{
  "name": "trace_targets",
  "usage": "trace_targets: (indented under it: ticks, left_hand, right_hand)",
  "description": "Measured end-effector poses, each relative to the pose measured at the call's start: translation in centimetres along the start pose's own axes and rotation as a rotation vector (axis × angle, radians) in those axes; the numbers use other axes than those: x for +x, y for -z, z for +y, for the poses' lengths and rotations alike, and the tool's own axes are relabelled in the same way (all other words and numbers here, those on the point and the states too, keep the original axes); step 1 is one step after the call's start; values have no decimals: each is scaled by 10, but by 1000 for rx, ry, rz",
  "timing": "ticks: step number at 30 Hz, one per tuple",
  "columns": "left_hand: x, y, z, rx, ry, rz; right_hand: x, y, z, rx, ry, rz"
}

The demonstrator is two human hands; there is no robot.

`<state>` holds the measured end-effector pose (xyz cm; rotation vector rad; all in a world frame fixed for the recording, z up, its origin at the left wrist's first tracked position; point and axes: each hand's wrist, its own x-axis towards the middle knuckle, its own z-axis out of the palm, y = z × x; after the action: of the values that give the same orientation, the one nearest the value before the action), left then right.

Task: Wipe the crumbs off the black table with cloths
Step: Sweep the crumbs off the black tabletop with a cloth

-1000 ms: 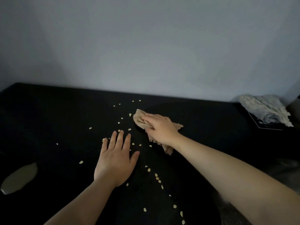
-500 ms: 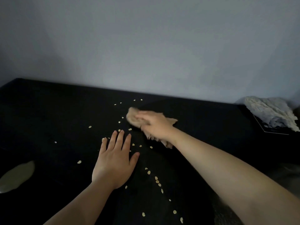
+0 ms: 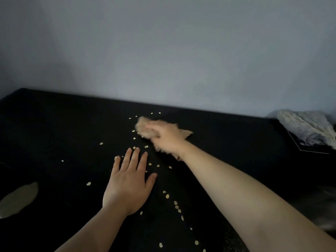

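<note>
Crumbs (image 3: 167, 196) strewn around left hand (image 3: 128, 186), spread flat on black table (image 3: 54, 124) as brace; just beyond, right hand (image 3: 166, 138) gripping bunched tan cloth (image 3: 142, 125) to sweep.

- A plain grey-blue wall (image 3: 163, 51) is filling the upper half of the view and is darkening toward the left corner.
- A pale beige oval patch (image 3: 18, 199) is lying flat at the lower left, with the frame edge cutting it off; what it is cannot be told.
- A dark flat board (image 3: 307, 146) with a thin pale edge is sitting at the far right, showing only its near corner.
- A dim greyish mass (image 3: 323, 206) is blurring at the lower right, too dark to identify.
</note>
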<state>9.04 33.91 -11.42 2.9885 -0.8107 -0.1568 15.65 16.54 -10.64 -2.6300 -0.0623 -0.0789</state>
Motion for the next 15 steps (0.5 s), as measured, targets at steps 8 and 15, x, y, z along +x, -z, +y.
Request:
trace_targets:
  ticks: [8, 15]
  left_hand:
    - [0, 1, 0, 4, 5, -5]
    - [-2, 4, 2, 35, 16, -33]
  right_hand:
    - [-28, 45, 82, -187, -732, 404]
    - [-74, 6, -4, -30, 85, 32]
